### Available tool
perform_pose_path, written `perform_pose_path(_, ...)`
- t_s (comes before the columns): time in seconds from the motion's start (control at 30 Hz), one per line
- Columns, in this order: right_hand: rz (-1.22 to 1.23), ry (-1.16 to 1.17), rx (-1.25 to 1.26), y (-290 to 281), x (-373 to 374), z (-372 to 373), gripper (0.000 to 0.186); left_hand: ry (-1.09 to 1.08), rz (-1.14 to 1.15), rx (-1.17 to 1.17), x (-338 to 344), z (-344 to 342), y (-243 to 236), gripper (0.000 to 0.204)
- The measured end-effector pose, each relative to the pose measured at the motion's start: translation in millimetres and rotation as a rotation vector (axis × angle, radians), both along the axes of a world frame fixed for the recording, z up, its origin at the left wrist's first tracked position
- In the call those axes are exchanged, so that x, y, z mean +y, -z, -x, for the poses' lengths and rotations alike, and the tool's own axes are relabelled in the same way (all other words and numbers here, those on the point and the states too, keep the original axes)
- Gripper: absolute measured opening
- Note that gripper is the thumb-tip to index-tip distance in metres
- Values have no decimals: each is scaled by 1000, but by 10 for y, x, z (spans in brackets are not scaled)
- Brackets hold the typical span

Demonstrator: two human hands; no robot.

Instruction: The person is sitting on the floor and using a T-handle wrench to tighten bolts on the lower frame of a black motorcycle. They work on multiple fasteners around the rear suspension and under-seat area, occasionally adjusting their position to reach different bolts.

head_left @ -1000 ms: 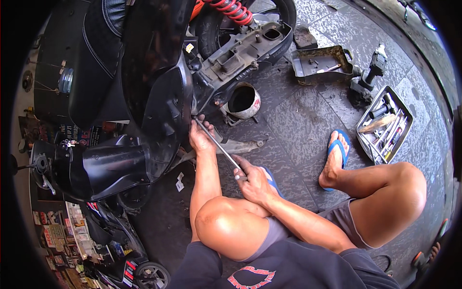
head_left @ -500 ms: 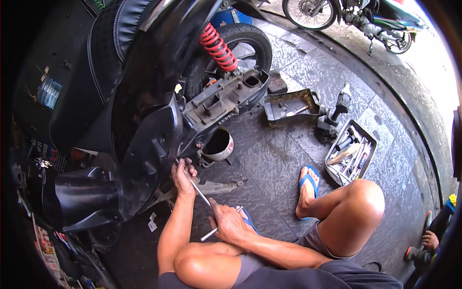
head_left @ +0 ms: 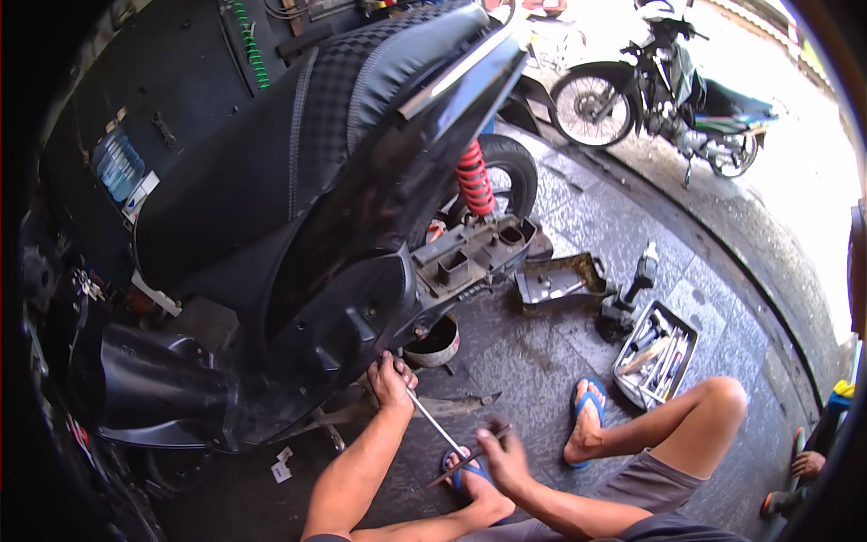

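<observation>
My left hand (head_left: 391, 379) is closed around the shaft of a T-handle wrench (head_left: 433, 422), close under the lower side of a black scooter (head_left: 334, 316). The wrench's far tip is hidden by that hand and the bodywork. At the near end, my right hand (head_left: 508, 465) is at the crossbar, thumb against it and fingers curled, somewhat blurred. The shaft slants down to the right, above my left foot. Beyond my left hand, a round pan with a dark inside (head_left: 435, 348) stands under the scooter's engine casing (head_left: 452, 271).
A tool tray (head_left: 691, 348) full of hand tools lies at right, beside a cordless power tool (head_left: 632, 294). An oily rectangular pan (head_left: 533, 303) holds small parts. Another motorcycle (head_left: 668, 108) stands beyond the floor's edge. A person's hand (head_left: 808, 463) shows at far right.
The view has shifted, so the scooter sits lower and farther right. My right hand has moved along the crossbar away from the shaft joint, and the crossbar has turned. My left hand keeps its hold.
</observation>
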State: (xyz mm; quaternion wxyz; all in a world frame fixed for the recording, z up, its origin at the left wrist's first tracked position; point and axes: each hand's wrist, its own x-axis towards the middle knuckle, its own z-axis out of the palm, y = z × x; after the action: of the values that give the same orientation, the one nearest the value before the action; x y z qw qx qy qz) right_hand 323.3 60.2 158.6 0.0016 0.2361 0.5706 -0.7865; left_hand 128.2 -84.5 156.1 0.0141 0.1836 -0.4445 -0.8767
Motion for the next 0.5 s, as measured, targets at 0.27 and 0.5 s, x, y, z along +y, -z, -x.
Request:
perform_pose_path(0.27,-1712,-644,747,-571,-90,3,61,17,-54,-62,-112,63,114,10)
perform_pose_path(0.5,53,-300,115,-77,-547,-78,85,103,-105,-25,-61,11,26,12)
